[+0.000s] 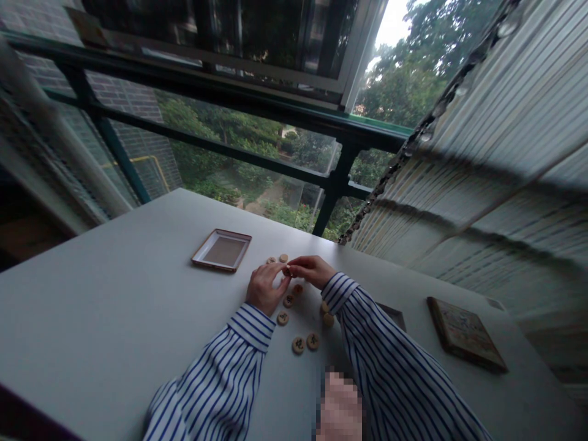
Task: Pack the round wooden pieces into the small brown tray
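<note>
Between the fingertips of both hands is a small round Chinese chess piece, held just above the white table. My left hand pinches it from the left with thumb and fingers. From the right, my right hand grips the same piece. Loose chess pieces lie around the hands: a reddish-marked one and dark-marked ones just below, a pale one behind. Nearer to me, two marked pieces sit side by side. Plain-faced pieces are partly covered by my right sleeve.
A shallow rectangular tray or lid lies left of the hands. Partly hidden behind my right forearm is a grey rectangular object. A flat brown patterned box rests farther right. Beyond the table are a dark green railing and a curtain.
</note>
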`<state>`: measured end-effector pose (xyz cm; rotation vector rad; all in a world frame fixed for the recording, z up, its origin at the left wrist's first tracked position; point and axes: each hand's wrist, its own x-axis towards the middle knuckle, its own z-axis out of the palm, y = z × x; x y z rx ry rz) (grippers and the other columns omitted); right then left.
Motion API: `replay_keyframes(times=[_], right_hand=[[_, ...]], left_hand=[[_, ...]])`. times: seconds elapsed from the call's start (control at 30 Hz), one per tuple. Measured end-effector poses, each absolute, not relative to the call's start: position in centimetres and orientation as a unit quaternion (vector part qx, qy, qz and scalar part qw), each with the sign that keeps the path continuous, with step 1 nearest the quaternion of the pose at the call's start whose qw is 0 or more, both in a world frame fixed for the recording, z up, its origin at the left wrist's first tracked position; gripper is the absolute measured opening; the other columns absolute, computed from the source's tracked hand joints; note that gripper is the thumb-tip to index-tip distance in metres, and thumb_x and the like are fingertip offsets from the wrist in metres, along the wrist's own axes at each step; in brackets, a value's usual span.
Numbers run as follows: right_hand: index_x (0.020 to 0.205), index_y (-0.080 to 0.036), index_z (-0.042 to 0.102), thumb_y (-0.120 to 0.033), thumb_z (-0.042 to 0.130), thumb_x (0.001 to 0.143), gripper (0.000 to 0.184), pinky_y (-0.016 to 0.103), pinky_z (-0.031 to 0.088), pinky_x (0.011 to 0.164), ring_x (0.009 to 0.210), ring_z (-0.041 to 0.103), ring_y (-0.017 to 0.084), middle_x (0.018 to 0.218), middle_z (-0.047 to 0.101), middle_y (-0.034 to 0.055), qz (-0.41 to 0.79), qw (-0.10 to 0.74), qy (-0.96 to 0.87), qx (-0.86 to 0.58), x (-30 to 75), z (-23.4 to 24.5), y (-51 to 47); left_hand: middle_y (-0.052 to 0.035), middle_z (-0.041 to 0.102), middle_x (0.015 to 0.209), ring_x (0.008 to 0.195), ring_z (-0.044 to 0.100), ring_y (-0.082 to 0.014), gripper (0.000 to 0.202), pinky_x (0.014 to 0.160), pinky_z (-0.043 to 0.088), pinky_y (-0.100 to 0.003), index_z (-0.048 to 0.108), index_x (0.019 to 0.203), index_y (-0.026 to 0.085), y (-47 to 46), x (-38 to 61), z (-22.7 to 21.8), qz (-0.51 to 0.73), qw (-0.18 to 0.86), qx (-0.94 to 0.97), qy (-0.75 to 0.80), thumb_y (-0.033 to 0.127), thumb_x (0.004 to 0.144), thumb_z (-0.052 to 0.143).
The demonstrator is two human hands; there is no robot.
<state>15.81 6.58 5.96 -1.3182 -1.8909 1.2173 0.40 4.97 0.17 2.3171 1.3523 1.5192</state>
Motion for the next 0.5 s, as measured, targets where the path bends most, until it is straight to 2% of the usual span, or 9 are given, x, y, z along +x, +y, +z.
replay_keyframes(times=[0.17,0.33,0.5], right_hand=[[0.097,-0.011,0.061,-0.031,0.045,0.08,0.031,0.022,0.045,0.057,0.064,0.058,0.01,0.082,0.067,0.0063,0.35,0.244,-0.73,-0.533,16.2,5.8,6.8],[0.095,-0.014,0.062,-0.029,0.046,0.079,0.027,0.025,0.044,0.07,0.077,0.058,0.013,0.086,0.066,0.0066,0.248,0.232,-0.744,-0.575,17.5,5.5,7.1],[0.093,-0.016,0.062,-0.029,0.046,0.078,0.025,0.026,0.042,0.068,0.075,0.057,0.015,0.083,0.065,0.006,0.151,0.178,-0.757,-0.61,18.3,5.2,7.0]], left_hand=[[-0.0057,0.065,0.089,0.086,0.056,-0.0193,0.021,0.078,0.044,-0.034,0.06,0.091,0.018,5.0,-0.2,0.4,0.475,0.026,0.749,0.461,0.026,0.073,0.055],[-0.0057,0.064,0.088,0.083,0.056,-0.0205,0.022,0.075,0.044,-0.034,0.061,0.09,0.018,5.1,-1.1,0.4,0.404,0.021,0.767,0.498,0.025,0.07,0.055],[-0.0058,0.063,0.083,0.079,0.055,-0.0212,0.022,0.071,0.043,-0.034,0.061,0.088,0.019,4.7,-1.5,0.7,0.343,0.012,0.772,0.535,0.023,0.069,0.053]])
